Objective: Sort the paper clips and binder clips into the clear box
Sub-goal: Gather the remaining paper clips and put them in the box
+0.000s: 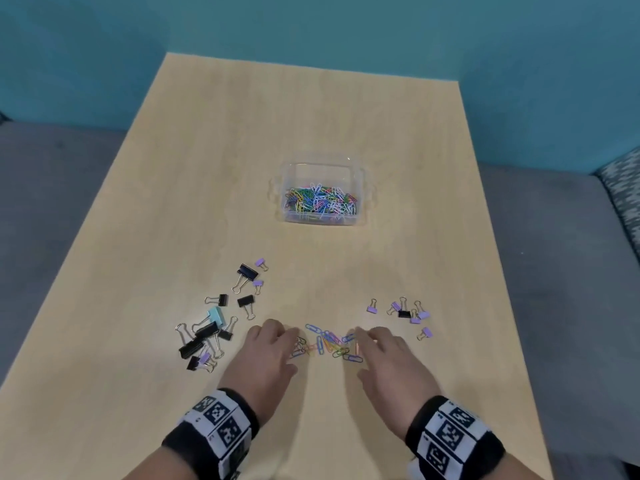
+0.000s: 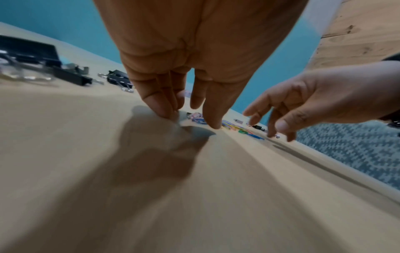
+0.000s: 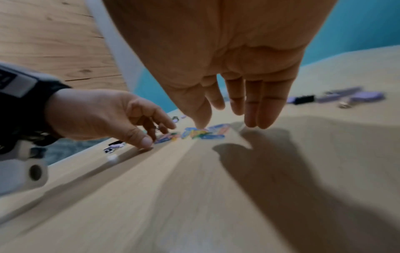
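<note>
A small heap of coloured paper clips [image 1: 327, 342] lies on the table near the front edge, between my two hands. My left hand [image 1: 277, 341] stands at its left end, fingers pointing down, with the fingertips [image 2: 166, 113] on the table and holding nothing. My right hand [image 1: 370, 341] mirrors it at the right end, its thumb tip touching the paper clips [image 3: 201, 133]. The clear box [image 1: 358, 181] sits further back in the middle and holds many paper clips. Binder clips lie in a left group [image 1: 211, 329] and a right group [image 1: 405, 311].
The light wooden table [image 1: 311, 116] is backed by a teal wall. Grey seating runs along both sides, with a patterned cushion [image 1: 623, 188] at the right. Bare tabletop lies between the heap and the box.
</note>
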